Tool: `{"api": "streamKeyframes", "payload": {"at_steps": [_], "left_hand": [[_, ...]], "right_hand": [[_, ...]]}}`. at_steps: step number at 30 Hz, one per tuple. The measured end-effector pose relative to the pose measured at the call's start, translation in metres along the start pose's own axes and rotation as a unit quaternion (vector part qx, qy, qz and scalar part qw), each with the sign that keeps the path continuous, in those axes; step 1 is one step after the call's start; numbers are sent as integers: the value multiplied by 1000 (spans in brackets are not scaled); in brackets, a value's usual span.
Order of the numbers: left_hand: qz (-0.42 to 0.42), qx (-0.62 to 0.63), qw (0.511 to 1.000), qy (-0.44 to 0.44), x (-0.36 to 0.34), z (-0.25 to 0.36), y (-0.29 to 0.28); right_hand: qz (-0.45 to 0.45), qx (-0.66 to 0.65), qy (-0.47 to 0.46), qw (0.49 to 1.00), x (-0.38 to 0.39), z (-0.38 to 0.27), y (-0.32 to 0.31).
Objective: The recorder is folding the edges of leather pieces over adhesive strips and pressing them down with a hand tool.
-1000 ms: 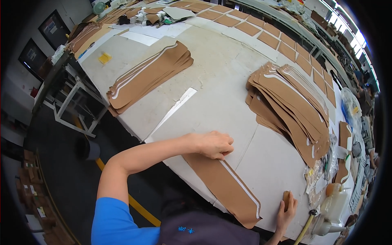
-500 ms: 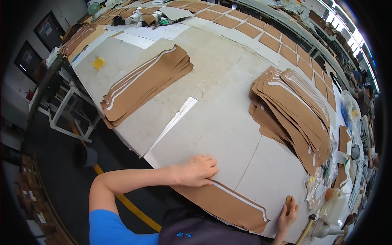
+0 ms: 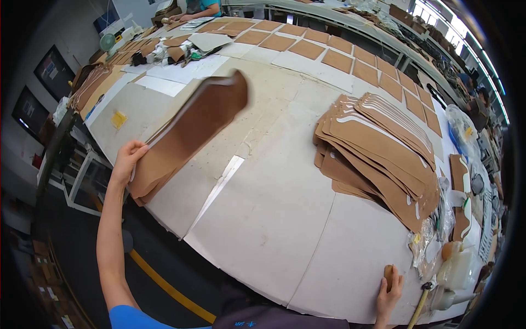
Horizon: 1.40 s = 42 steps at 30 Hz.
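My left hand grips the near end of a long brown leather strip, held blurred just above the left pile of brown strips at the table's left edge. My right hand rests at the table's near right edge, fingers around a small brown block. A larger fanned pile of brown strips with white edging lies to the right, apart from both hands.
The wide pale worktable carries rows of brown rectangles along its far side, a white strip near the middle, plastic bags and bottles at right. Another person works at the far end. A metal frame stands left.
My left hand has lifted the brown strip from the near edge and swung it left over the left pile. My right hand stays at the near right edge.
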<state>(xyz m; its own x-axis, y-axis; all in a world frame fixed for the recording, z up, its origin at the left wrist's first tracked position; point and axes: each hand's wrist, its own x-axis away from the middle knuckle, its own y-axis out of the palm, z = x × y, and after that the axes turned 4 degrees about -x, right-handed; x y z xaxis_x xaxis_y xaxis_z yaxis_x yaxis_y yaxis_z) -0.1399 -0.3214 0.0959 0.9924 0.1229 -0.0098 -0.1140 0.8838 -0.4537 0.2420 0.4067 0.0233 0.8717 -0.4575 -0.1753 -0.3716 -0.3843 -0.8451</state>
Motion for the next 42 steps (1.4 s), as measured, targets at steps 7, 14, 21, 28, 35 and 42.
{"api": "streamKeyframes", "payload": {"at_steps": [7, 14, 21, 28, 35, 42], "left_hand": [[144, -476, 866, 50, -18, -82, -27], [-65, -267, 870, 409, -1, 129, 319], [-166, -169, 792, 562, 51, 269, 596], [-136, -357, 629, 677, 74, 295, 705], [-20, -572, 499, 650, 102, 297, 740], [-30, -367, 672, 643, 73, 300, 729]], "right_hand": [[41, 29, -52, 997, -32, 10, -21], [44, 79, -109, 990, -62, 31, -26], [-21, 99, -190, 977, -64, 42, -30], [-3, 77, -218, 973, -57, 49, -37], [-23, 47, -267, 962, -127, 52, -51], [32, 34, -278, 959, -258, 45, 3]]}}
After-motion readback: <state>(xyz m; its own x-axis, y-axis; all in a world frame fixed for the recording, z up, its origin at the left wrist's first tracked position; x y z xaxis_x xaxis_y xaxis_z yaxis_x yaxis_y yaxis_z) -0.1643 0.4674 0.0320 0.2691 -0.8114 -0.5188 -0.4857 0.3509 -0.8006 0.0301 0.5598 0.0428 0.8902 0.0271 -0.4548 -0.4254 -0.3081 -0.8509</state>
